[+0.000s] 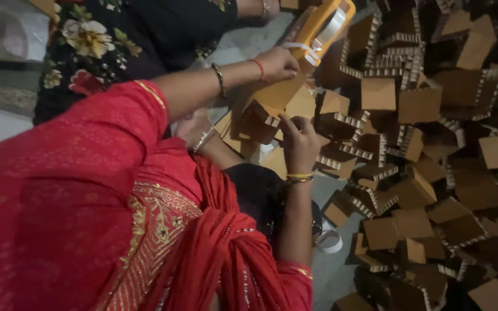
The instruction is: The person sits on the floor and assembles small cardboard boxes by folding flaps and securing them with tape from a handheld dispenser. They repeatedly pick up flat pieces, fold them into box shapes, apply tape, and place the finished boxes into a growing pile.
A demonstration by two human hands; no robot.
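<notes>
Cardboard blocks (pixel 433 173) with honeycomb edges lie heaped across the floor (pixel 332 270), filling the right side of my view. My left hand (pixel 276 62) is raised near the top, fingers (pixel 286 72) closed around the handle of a yellow tape dispenser (pixel 324 29), which sits against the upper end of a tan cardboard piece (pixel 280 98). My right hand (pixel 300 144) is lower, fingers curled loosely and pressing on the lower edge of that same piece; I cannot tell whether they actually grip it. That piece sits at the left edge of the heap, between my two hands. Red sleeve and scarf (pixel 116 219) cover my near side. Another person in dark flowered cloth (pixel 105 40) sits at the upper left.
</notes>
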